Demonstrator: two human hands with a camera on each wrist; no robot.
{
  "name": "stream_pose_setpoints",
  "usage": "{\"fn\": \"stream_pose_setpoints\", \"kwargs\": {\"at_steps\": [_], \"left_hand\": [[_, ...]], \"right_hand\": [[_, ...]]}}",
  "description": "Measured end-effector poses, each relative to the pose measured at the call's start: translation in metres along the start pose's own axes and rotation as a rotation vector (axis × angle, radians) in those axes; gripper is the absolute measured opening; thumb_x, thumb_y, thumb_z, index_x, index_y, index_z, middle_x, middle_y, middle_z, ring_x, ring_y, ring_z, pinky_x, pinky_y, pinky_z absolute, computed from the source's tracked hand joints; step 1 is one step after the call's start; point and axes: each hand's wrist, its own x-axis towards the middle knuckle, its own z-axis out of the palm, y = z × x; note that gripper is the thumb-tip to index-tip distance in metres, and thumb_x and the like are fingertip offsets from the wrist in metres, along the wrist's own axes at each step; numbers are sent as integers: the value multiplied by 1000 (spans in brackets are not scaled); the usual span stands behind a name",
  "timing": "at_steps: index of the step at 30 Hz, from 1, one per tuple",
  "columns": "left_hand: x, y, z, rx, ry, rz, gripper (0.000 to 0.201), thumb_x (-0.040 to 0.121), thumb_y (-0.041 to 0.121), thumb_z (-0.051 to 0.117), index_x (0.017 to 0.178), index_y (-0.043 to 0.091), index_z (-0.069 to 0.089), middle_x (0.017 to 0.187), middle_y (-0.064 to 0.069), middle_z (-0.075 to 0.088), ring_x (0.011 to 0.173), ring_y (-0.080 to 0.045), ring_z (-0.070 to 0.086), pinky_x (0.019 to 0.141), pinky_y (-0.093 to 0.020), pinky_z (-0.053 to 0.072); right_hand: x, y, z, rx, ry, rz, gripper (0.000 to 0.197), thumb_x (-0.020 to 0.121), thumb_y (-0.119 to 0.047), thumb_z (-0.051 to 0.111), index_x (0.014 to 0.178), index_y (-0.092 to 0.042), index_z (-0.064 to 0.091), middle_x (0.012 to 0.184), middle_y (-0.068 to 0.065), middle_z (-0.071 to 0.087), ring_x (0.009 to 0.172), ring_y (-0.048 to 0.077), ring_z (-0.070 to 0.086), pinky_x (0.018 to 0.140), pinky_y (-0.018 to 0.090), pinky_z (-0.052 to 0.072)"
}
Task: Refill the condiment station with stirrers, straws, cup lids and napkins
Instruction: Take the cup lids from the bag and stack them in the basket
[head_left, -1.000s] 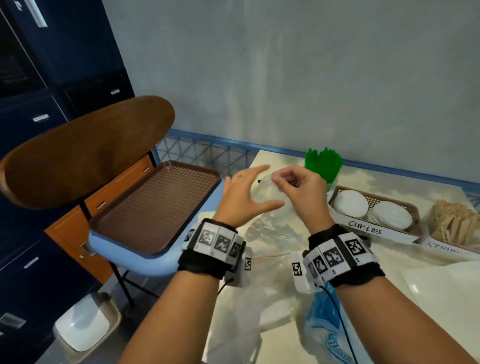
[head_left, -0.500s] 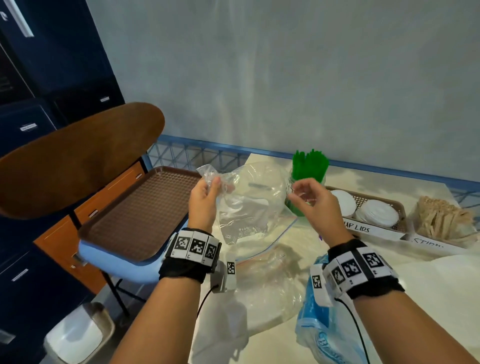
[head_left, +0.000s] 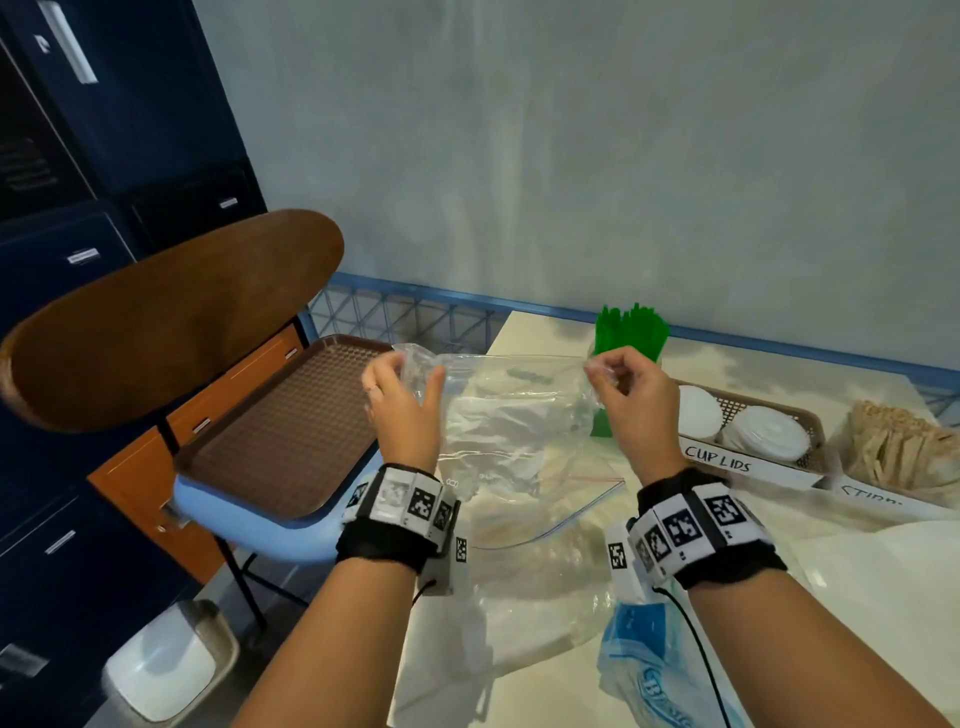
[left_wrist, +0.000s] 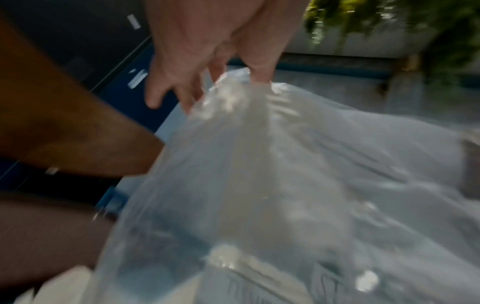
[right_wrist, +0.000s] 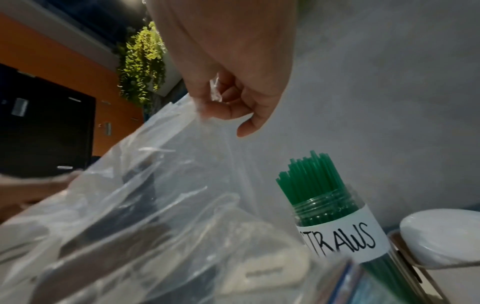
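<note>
An empty clear plastic bag hangs stretched between my two hands above the table's left end. My left hand pinches its left top corner, and the bag fills the left wrist view. My right hand pinches the right top corner of the bag. Behind it stands the jar of green straws, labelled STRAWS. The basket marked CUP LIDS holds two stacks of white lids. At the far right, wooden stirrers fill a labelled box.
A brown tray lies on a light blue chair seat to the left, beside the chair's wooden back. More clear bags and a blue printed pack lie on the white table near me. A bin stands on the floor.
Both hands were close together on the crumpled bag; the left lifted it, then the right took the other corner, and the hands moved apart, spreading it flat.
</note>
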Motion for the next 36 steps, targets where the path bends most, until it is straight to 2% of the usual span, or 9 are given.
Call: {"fn": "stream_pose_setpoints", "kwargs": {"at_steps": [3, 6, 10, 13, 18, 21, 28, 33, 36], "left_hand": [[-9, 27, 2, 357, -50, 368, 86, 78, 71, 37, 144, 18, 26, 154, -2, 22, 143, -20, 17, 112, -49, -4], [-14, 50, 7, 525, -249, 683, 76, 75, 71, 42, 138, 30, 40, 147, 9, 39, 144, -15, 19, 108, -58, -10], [-8, 53, 14, 163, -409, 415, 20, 84, 44, 59, 97, 30, 66, 103, 14, 67, 113, -5, 55, 114, -55, -8], [-1, 52, 14, 11, -383, 331, 12, 86, 41, 60, 83, 31, 67, 95, 13, 70, 99, -5, 61, 114, -55, -2], [0, 63, 14, -89, -307, 309, 18, 90, 37, 55, 79, 31, 67, 90, 18, 68, 96, -4, 61, 115, -55, 1], [8, 67, 7, -104, -156, 300, 19, 91, 34, 53, 85, 25, 69, 89, 17, 64, 94, -9, 60, 116, -53, 7], [0, 70, 12, 50, -278, 374, 25, 93, 37, 48, 85, 25, 68, 75, 11, 68, 85, -8, 63, 116, -52, 7], [2, 77, -5, 462, -441, 555, 40, 77, 61, 56, 104, 33, 65, 93, 13, 70, 108, -8, 56, 114, -56, -2], [25, 67, -36, 892, -568, 596, 52, 71, 60, 64, 115, 32, 59, 105, 9, 66, 119, -14, 50, 111, -60, -7]], "right_hand": [[-3, -11, 10, 16, -55, -57, 4, 85, -16, 66, 82, -16, 63, 73, -6, 60, 67, 0, 52, 62, 6, 43], [-7, -25, 15, 74, -114, -126, 7, 84, -12, 66, 82, -18, 63, 74, -13, 60, 69, -7, 55, 67, 5, 42], [-9, -14, -1, -27, -386, -125, 45, 78, -24, 73, 118, -25, 52, 114, -11, 51, 103, -6, 47, 88, 5, 35], [-16, 15, -7, -262, -523, 27, 78, 70, -34, 79, 136, -23, 39, 129, -12, 41, 119, 4, 39, 101, 21, 33], [-30, 37, 0, -376, -466, 49, 31, 79, -19, 73, 107, -11, 65, 104, 0, 66, 89, 8, 55, 78, 15, 43], [-39, 53, -3, -407, -439, 102, 4, 83, -14, 68, 85, -11, 68, 86, 1, 69, 79, 11, 57, 83, 33, 50], [-28, 38, -4, -285, -411, 10, 59, 74, -34, 75, 126, -21, 51, 122, -8, 53, 106, 10, 51, 94, 29, 41], [-10, 5, 4, -14, -355, -42, 11, 88, -24, 60, 91, -15, 66, 89, -3, 67, 88, 15, 61, 85, 33, 48], [-6, 10, -4, 71, -314, 46, 11, 91, -20, 56, 83, -27, 61, 84, -5, 67, 89, 18, 64, 91, 35, 47]]}}
